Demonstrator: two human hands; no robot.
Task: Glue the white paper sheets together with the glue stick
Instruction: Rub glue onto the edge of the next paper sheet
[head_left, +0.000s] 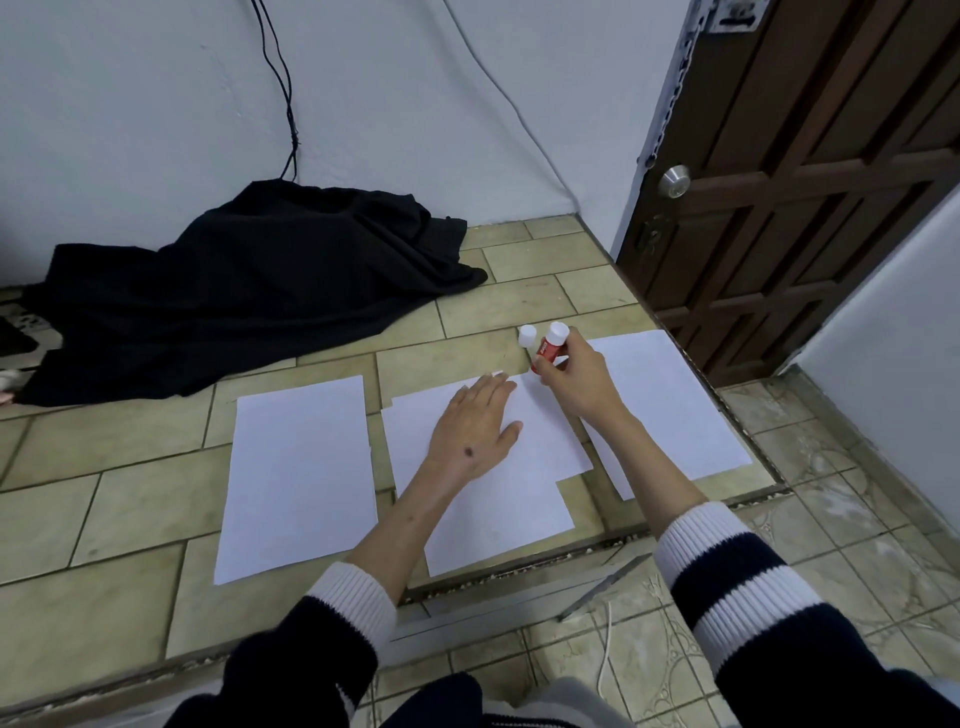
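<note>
White paper sheets lie on the tiled floor: one sheet (298, 478) at the left, overlapping sheets (498, 499) in the middle and another sheet (670, 410) at the right. My left hand (475, 428) rests flat, fingers spread, on the far part of the middle sheets. My right hand (574, 374) grips a red glue stick (548, 349) with a white end, its lower tip at the far edge of the middle sheets. A white cap (527, 336) stands on the floor just beyond it.
A heap of black cloth (249, 291) lies against the far wall, with black cables (283, 93) hanging above it. A brown door (810, 171) stands at the right. A raised step edge (519, 577) runs along the near side of the sheets.
</note>
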